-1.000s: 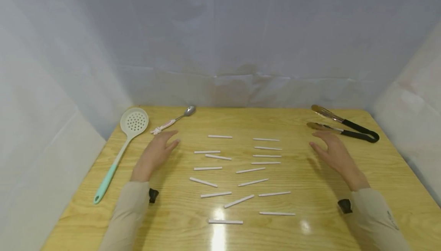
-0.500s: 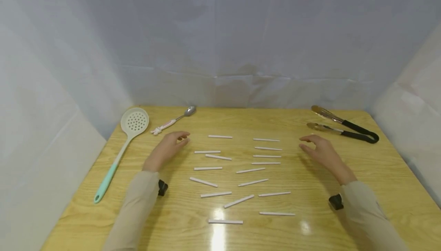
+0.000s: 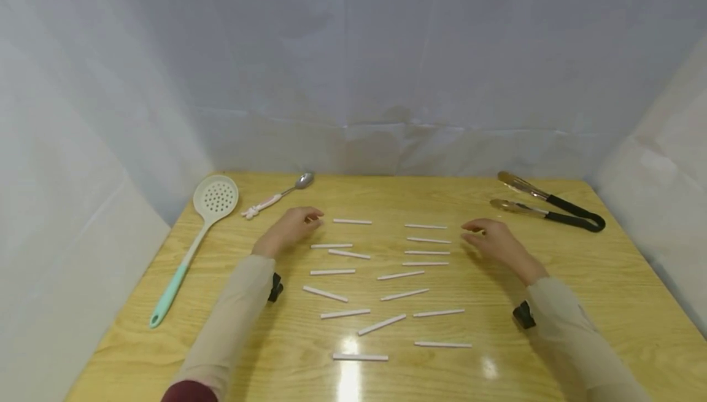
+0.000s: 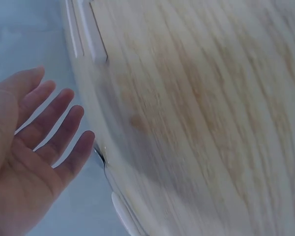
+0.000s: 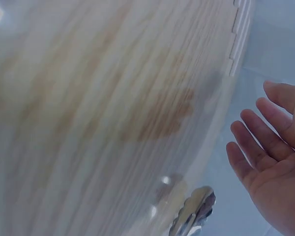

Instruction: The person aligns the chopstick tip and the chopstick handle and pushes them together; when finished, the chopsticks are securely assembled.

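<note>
Several thin white sticks lie in two loose columns on the wooden table, among them a top-left stick [image 3: 352, 222] and a top-right stick [image 3: 426, 226]. My left hand [image 3: 289, 228] hovers just left of the top-left stick, fingers relaxed and holding nothing. On the other side, my right hand [image 3: 493, 241] is held over the table to the right of the right column, its fingers loosely bent and bare of any object. In the wrist views the left palm [image 4: 29, 147] and the right palm [image 5: 278, 162] both show spread fingers above the table.
A skimmer [image 3: 216, 197] with a mint handle lies at the left, beside a small spoon [image 3: 272, 198] with a pink handle. Black-handled metal tongs [image 3: 571, 212] rest at the back right. White sheeting [image 3: 364, 70] surrounds the table [image 3: 596, 279] at the back and sides.
Both hands have moved inward toward the sticks, the left one rightward and the right one leftward. The sticks and utensils stay where they were.
</note>
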Demonstrator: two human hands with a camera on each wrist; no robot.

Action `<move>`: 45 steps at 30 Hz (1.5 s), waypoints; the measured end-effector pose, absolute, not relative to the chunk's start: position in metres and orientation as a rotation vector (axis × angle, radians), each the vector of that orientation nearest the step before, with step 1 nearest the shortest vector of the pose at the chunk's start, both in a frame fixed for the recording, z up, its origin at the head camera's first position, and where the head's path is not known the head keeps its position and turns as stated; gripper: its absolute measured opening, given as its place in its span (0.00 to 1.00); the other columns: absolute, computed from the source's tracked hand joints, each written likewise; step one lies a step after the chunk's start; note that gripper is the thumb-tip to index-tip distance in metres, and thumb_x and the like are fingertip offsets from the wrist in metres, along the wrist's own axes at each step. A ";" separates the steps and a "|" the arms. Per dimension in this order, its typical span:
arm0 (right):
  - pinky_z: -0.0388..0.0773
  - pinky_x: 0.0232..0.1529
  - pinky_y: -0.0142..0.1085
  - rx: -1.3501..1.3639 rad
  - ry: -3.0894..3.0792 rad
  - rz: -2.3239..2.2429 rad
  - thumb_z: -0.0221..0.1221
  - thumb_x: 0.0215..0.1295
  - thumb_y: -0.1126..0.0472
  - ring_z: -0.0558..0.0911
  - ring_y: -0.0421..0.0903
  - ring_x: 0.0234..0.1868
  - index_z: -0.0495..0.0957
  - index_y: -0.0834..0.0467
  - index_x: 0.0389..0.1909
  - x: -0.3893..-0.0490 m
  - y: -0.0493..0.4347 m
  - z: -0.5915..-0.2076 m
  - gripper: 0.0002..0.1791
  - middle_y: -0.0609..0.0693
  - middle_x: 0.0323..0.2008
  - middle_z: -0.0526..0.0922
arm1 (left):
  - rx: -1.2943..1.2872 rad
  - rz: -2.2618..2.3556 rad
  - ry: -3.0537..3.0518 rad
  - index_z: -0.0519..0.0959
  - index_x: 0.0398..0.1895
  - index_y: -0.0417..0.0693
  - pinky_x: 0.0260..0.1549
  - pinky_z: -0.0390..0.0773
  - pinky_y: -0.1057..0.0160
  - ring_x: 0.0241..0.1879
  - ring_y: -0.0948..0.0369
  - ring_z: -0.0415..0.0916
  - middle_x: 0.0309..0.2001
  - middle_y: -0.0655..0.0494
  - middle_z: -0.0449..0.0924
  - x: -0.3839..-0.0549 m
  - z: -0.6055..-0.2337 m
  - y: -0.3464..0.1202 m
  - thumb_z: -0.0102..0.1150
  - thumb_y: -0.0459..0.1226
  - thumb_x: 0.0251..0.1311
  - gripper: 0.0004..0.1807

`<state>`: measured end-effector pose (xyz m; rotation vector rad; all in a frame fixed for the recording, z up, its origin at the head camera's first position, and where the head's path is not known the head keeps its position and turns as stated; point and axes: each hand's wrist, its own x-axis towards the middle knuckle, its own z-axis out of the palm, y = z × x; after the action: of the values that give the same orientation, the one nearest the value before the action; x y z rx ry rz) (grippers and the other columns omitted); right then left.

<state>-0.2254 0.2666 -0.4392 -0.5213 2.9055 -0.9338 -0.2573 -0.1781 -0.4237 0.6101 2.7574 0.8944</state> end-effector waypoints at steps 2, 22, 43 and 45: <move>0.74 0.51 0.55 -0.510 2.885 -0.934 0.55 0.69 0.59 0.76 0.63 0.51 0.75 0.68 0.53 -0.228 0.263 -0.439 0.19 0.67 0.51 0.78 | 0.625 0.872 2.745 0.71 0.60 0.34 0.58 0.69 0.47 0.55 0.45 0.71 0.55 0.38 0.75 -0.259 -0.424 -0.175 0.47 0.39 0.71 0.21; 0.77 0.48 0.51 -0.751 2.818 -0.939 0.58 0.65 0.65 0.79 0.61 0.45 0.76 0.73 0.49 -0.257 0.230 -0.448 0.16 0.67 0.45 0.79 | 0.727 0.715 2.764 0.73 0.56 0.32 0.62 0.66 0.50 0.58 0.44 0.70 0.55 0.37 0.75 -0.282 -0.436 -0.128 0.52 0.35 0.67 0.19; 0.79 0.43 0.44 -0.738 2.861 -0.837 0.58 0.65 0.67 0.79 0.53 0.40 0.81 0.68 0.43 -0.267 0.219 -0.454 0.10 0.57 0.37 0.80 | 0.679 0.703 2.754 0.79 0.49 0.37 0.57 0.72 0.53 0.52 0.49 0.74 0.48 0.43 0.79 -0.288 -0.441 -0.119 0.55 0.33 0.65 0.12; 0.79 0.42 0.44 -0.744 2.877 -0.830 0.58 0.64 0.67 0.79 0.53 0.39 0.82 0.68 0.41 -0.267 0.219 -0.455 0.09 0.57 0.36 0.80 | 0.684 0.697 2.758 0.79 0.48 0.37 0.55 0.73 0.54 0.51 0.50 0.74 0.47 0.43 0.79 -0.288 -0.442 -0.118 0.55 0.32 0.65 0.12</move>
<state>-0.2670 0.2191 -0.4550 -0.7439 2.8765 -0.8303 -0.2883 -0.1182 -0.4416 0.6843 2.7580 0.6966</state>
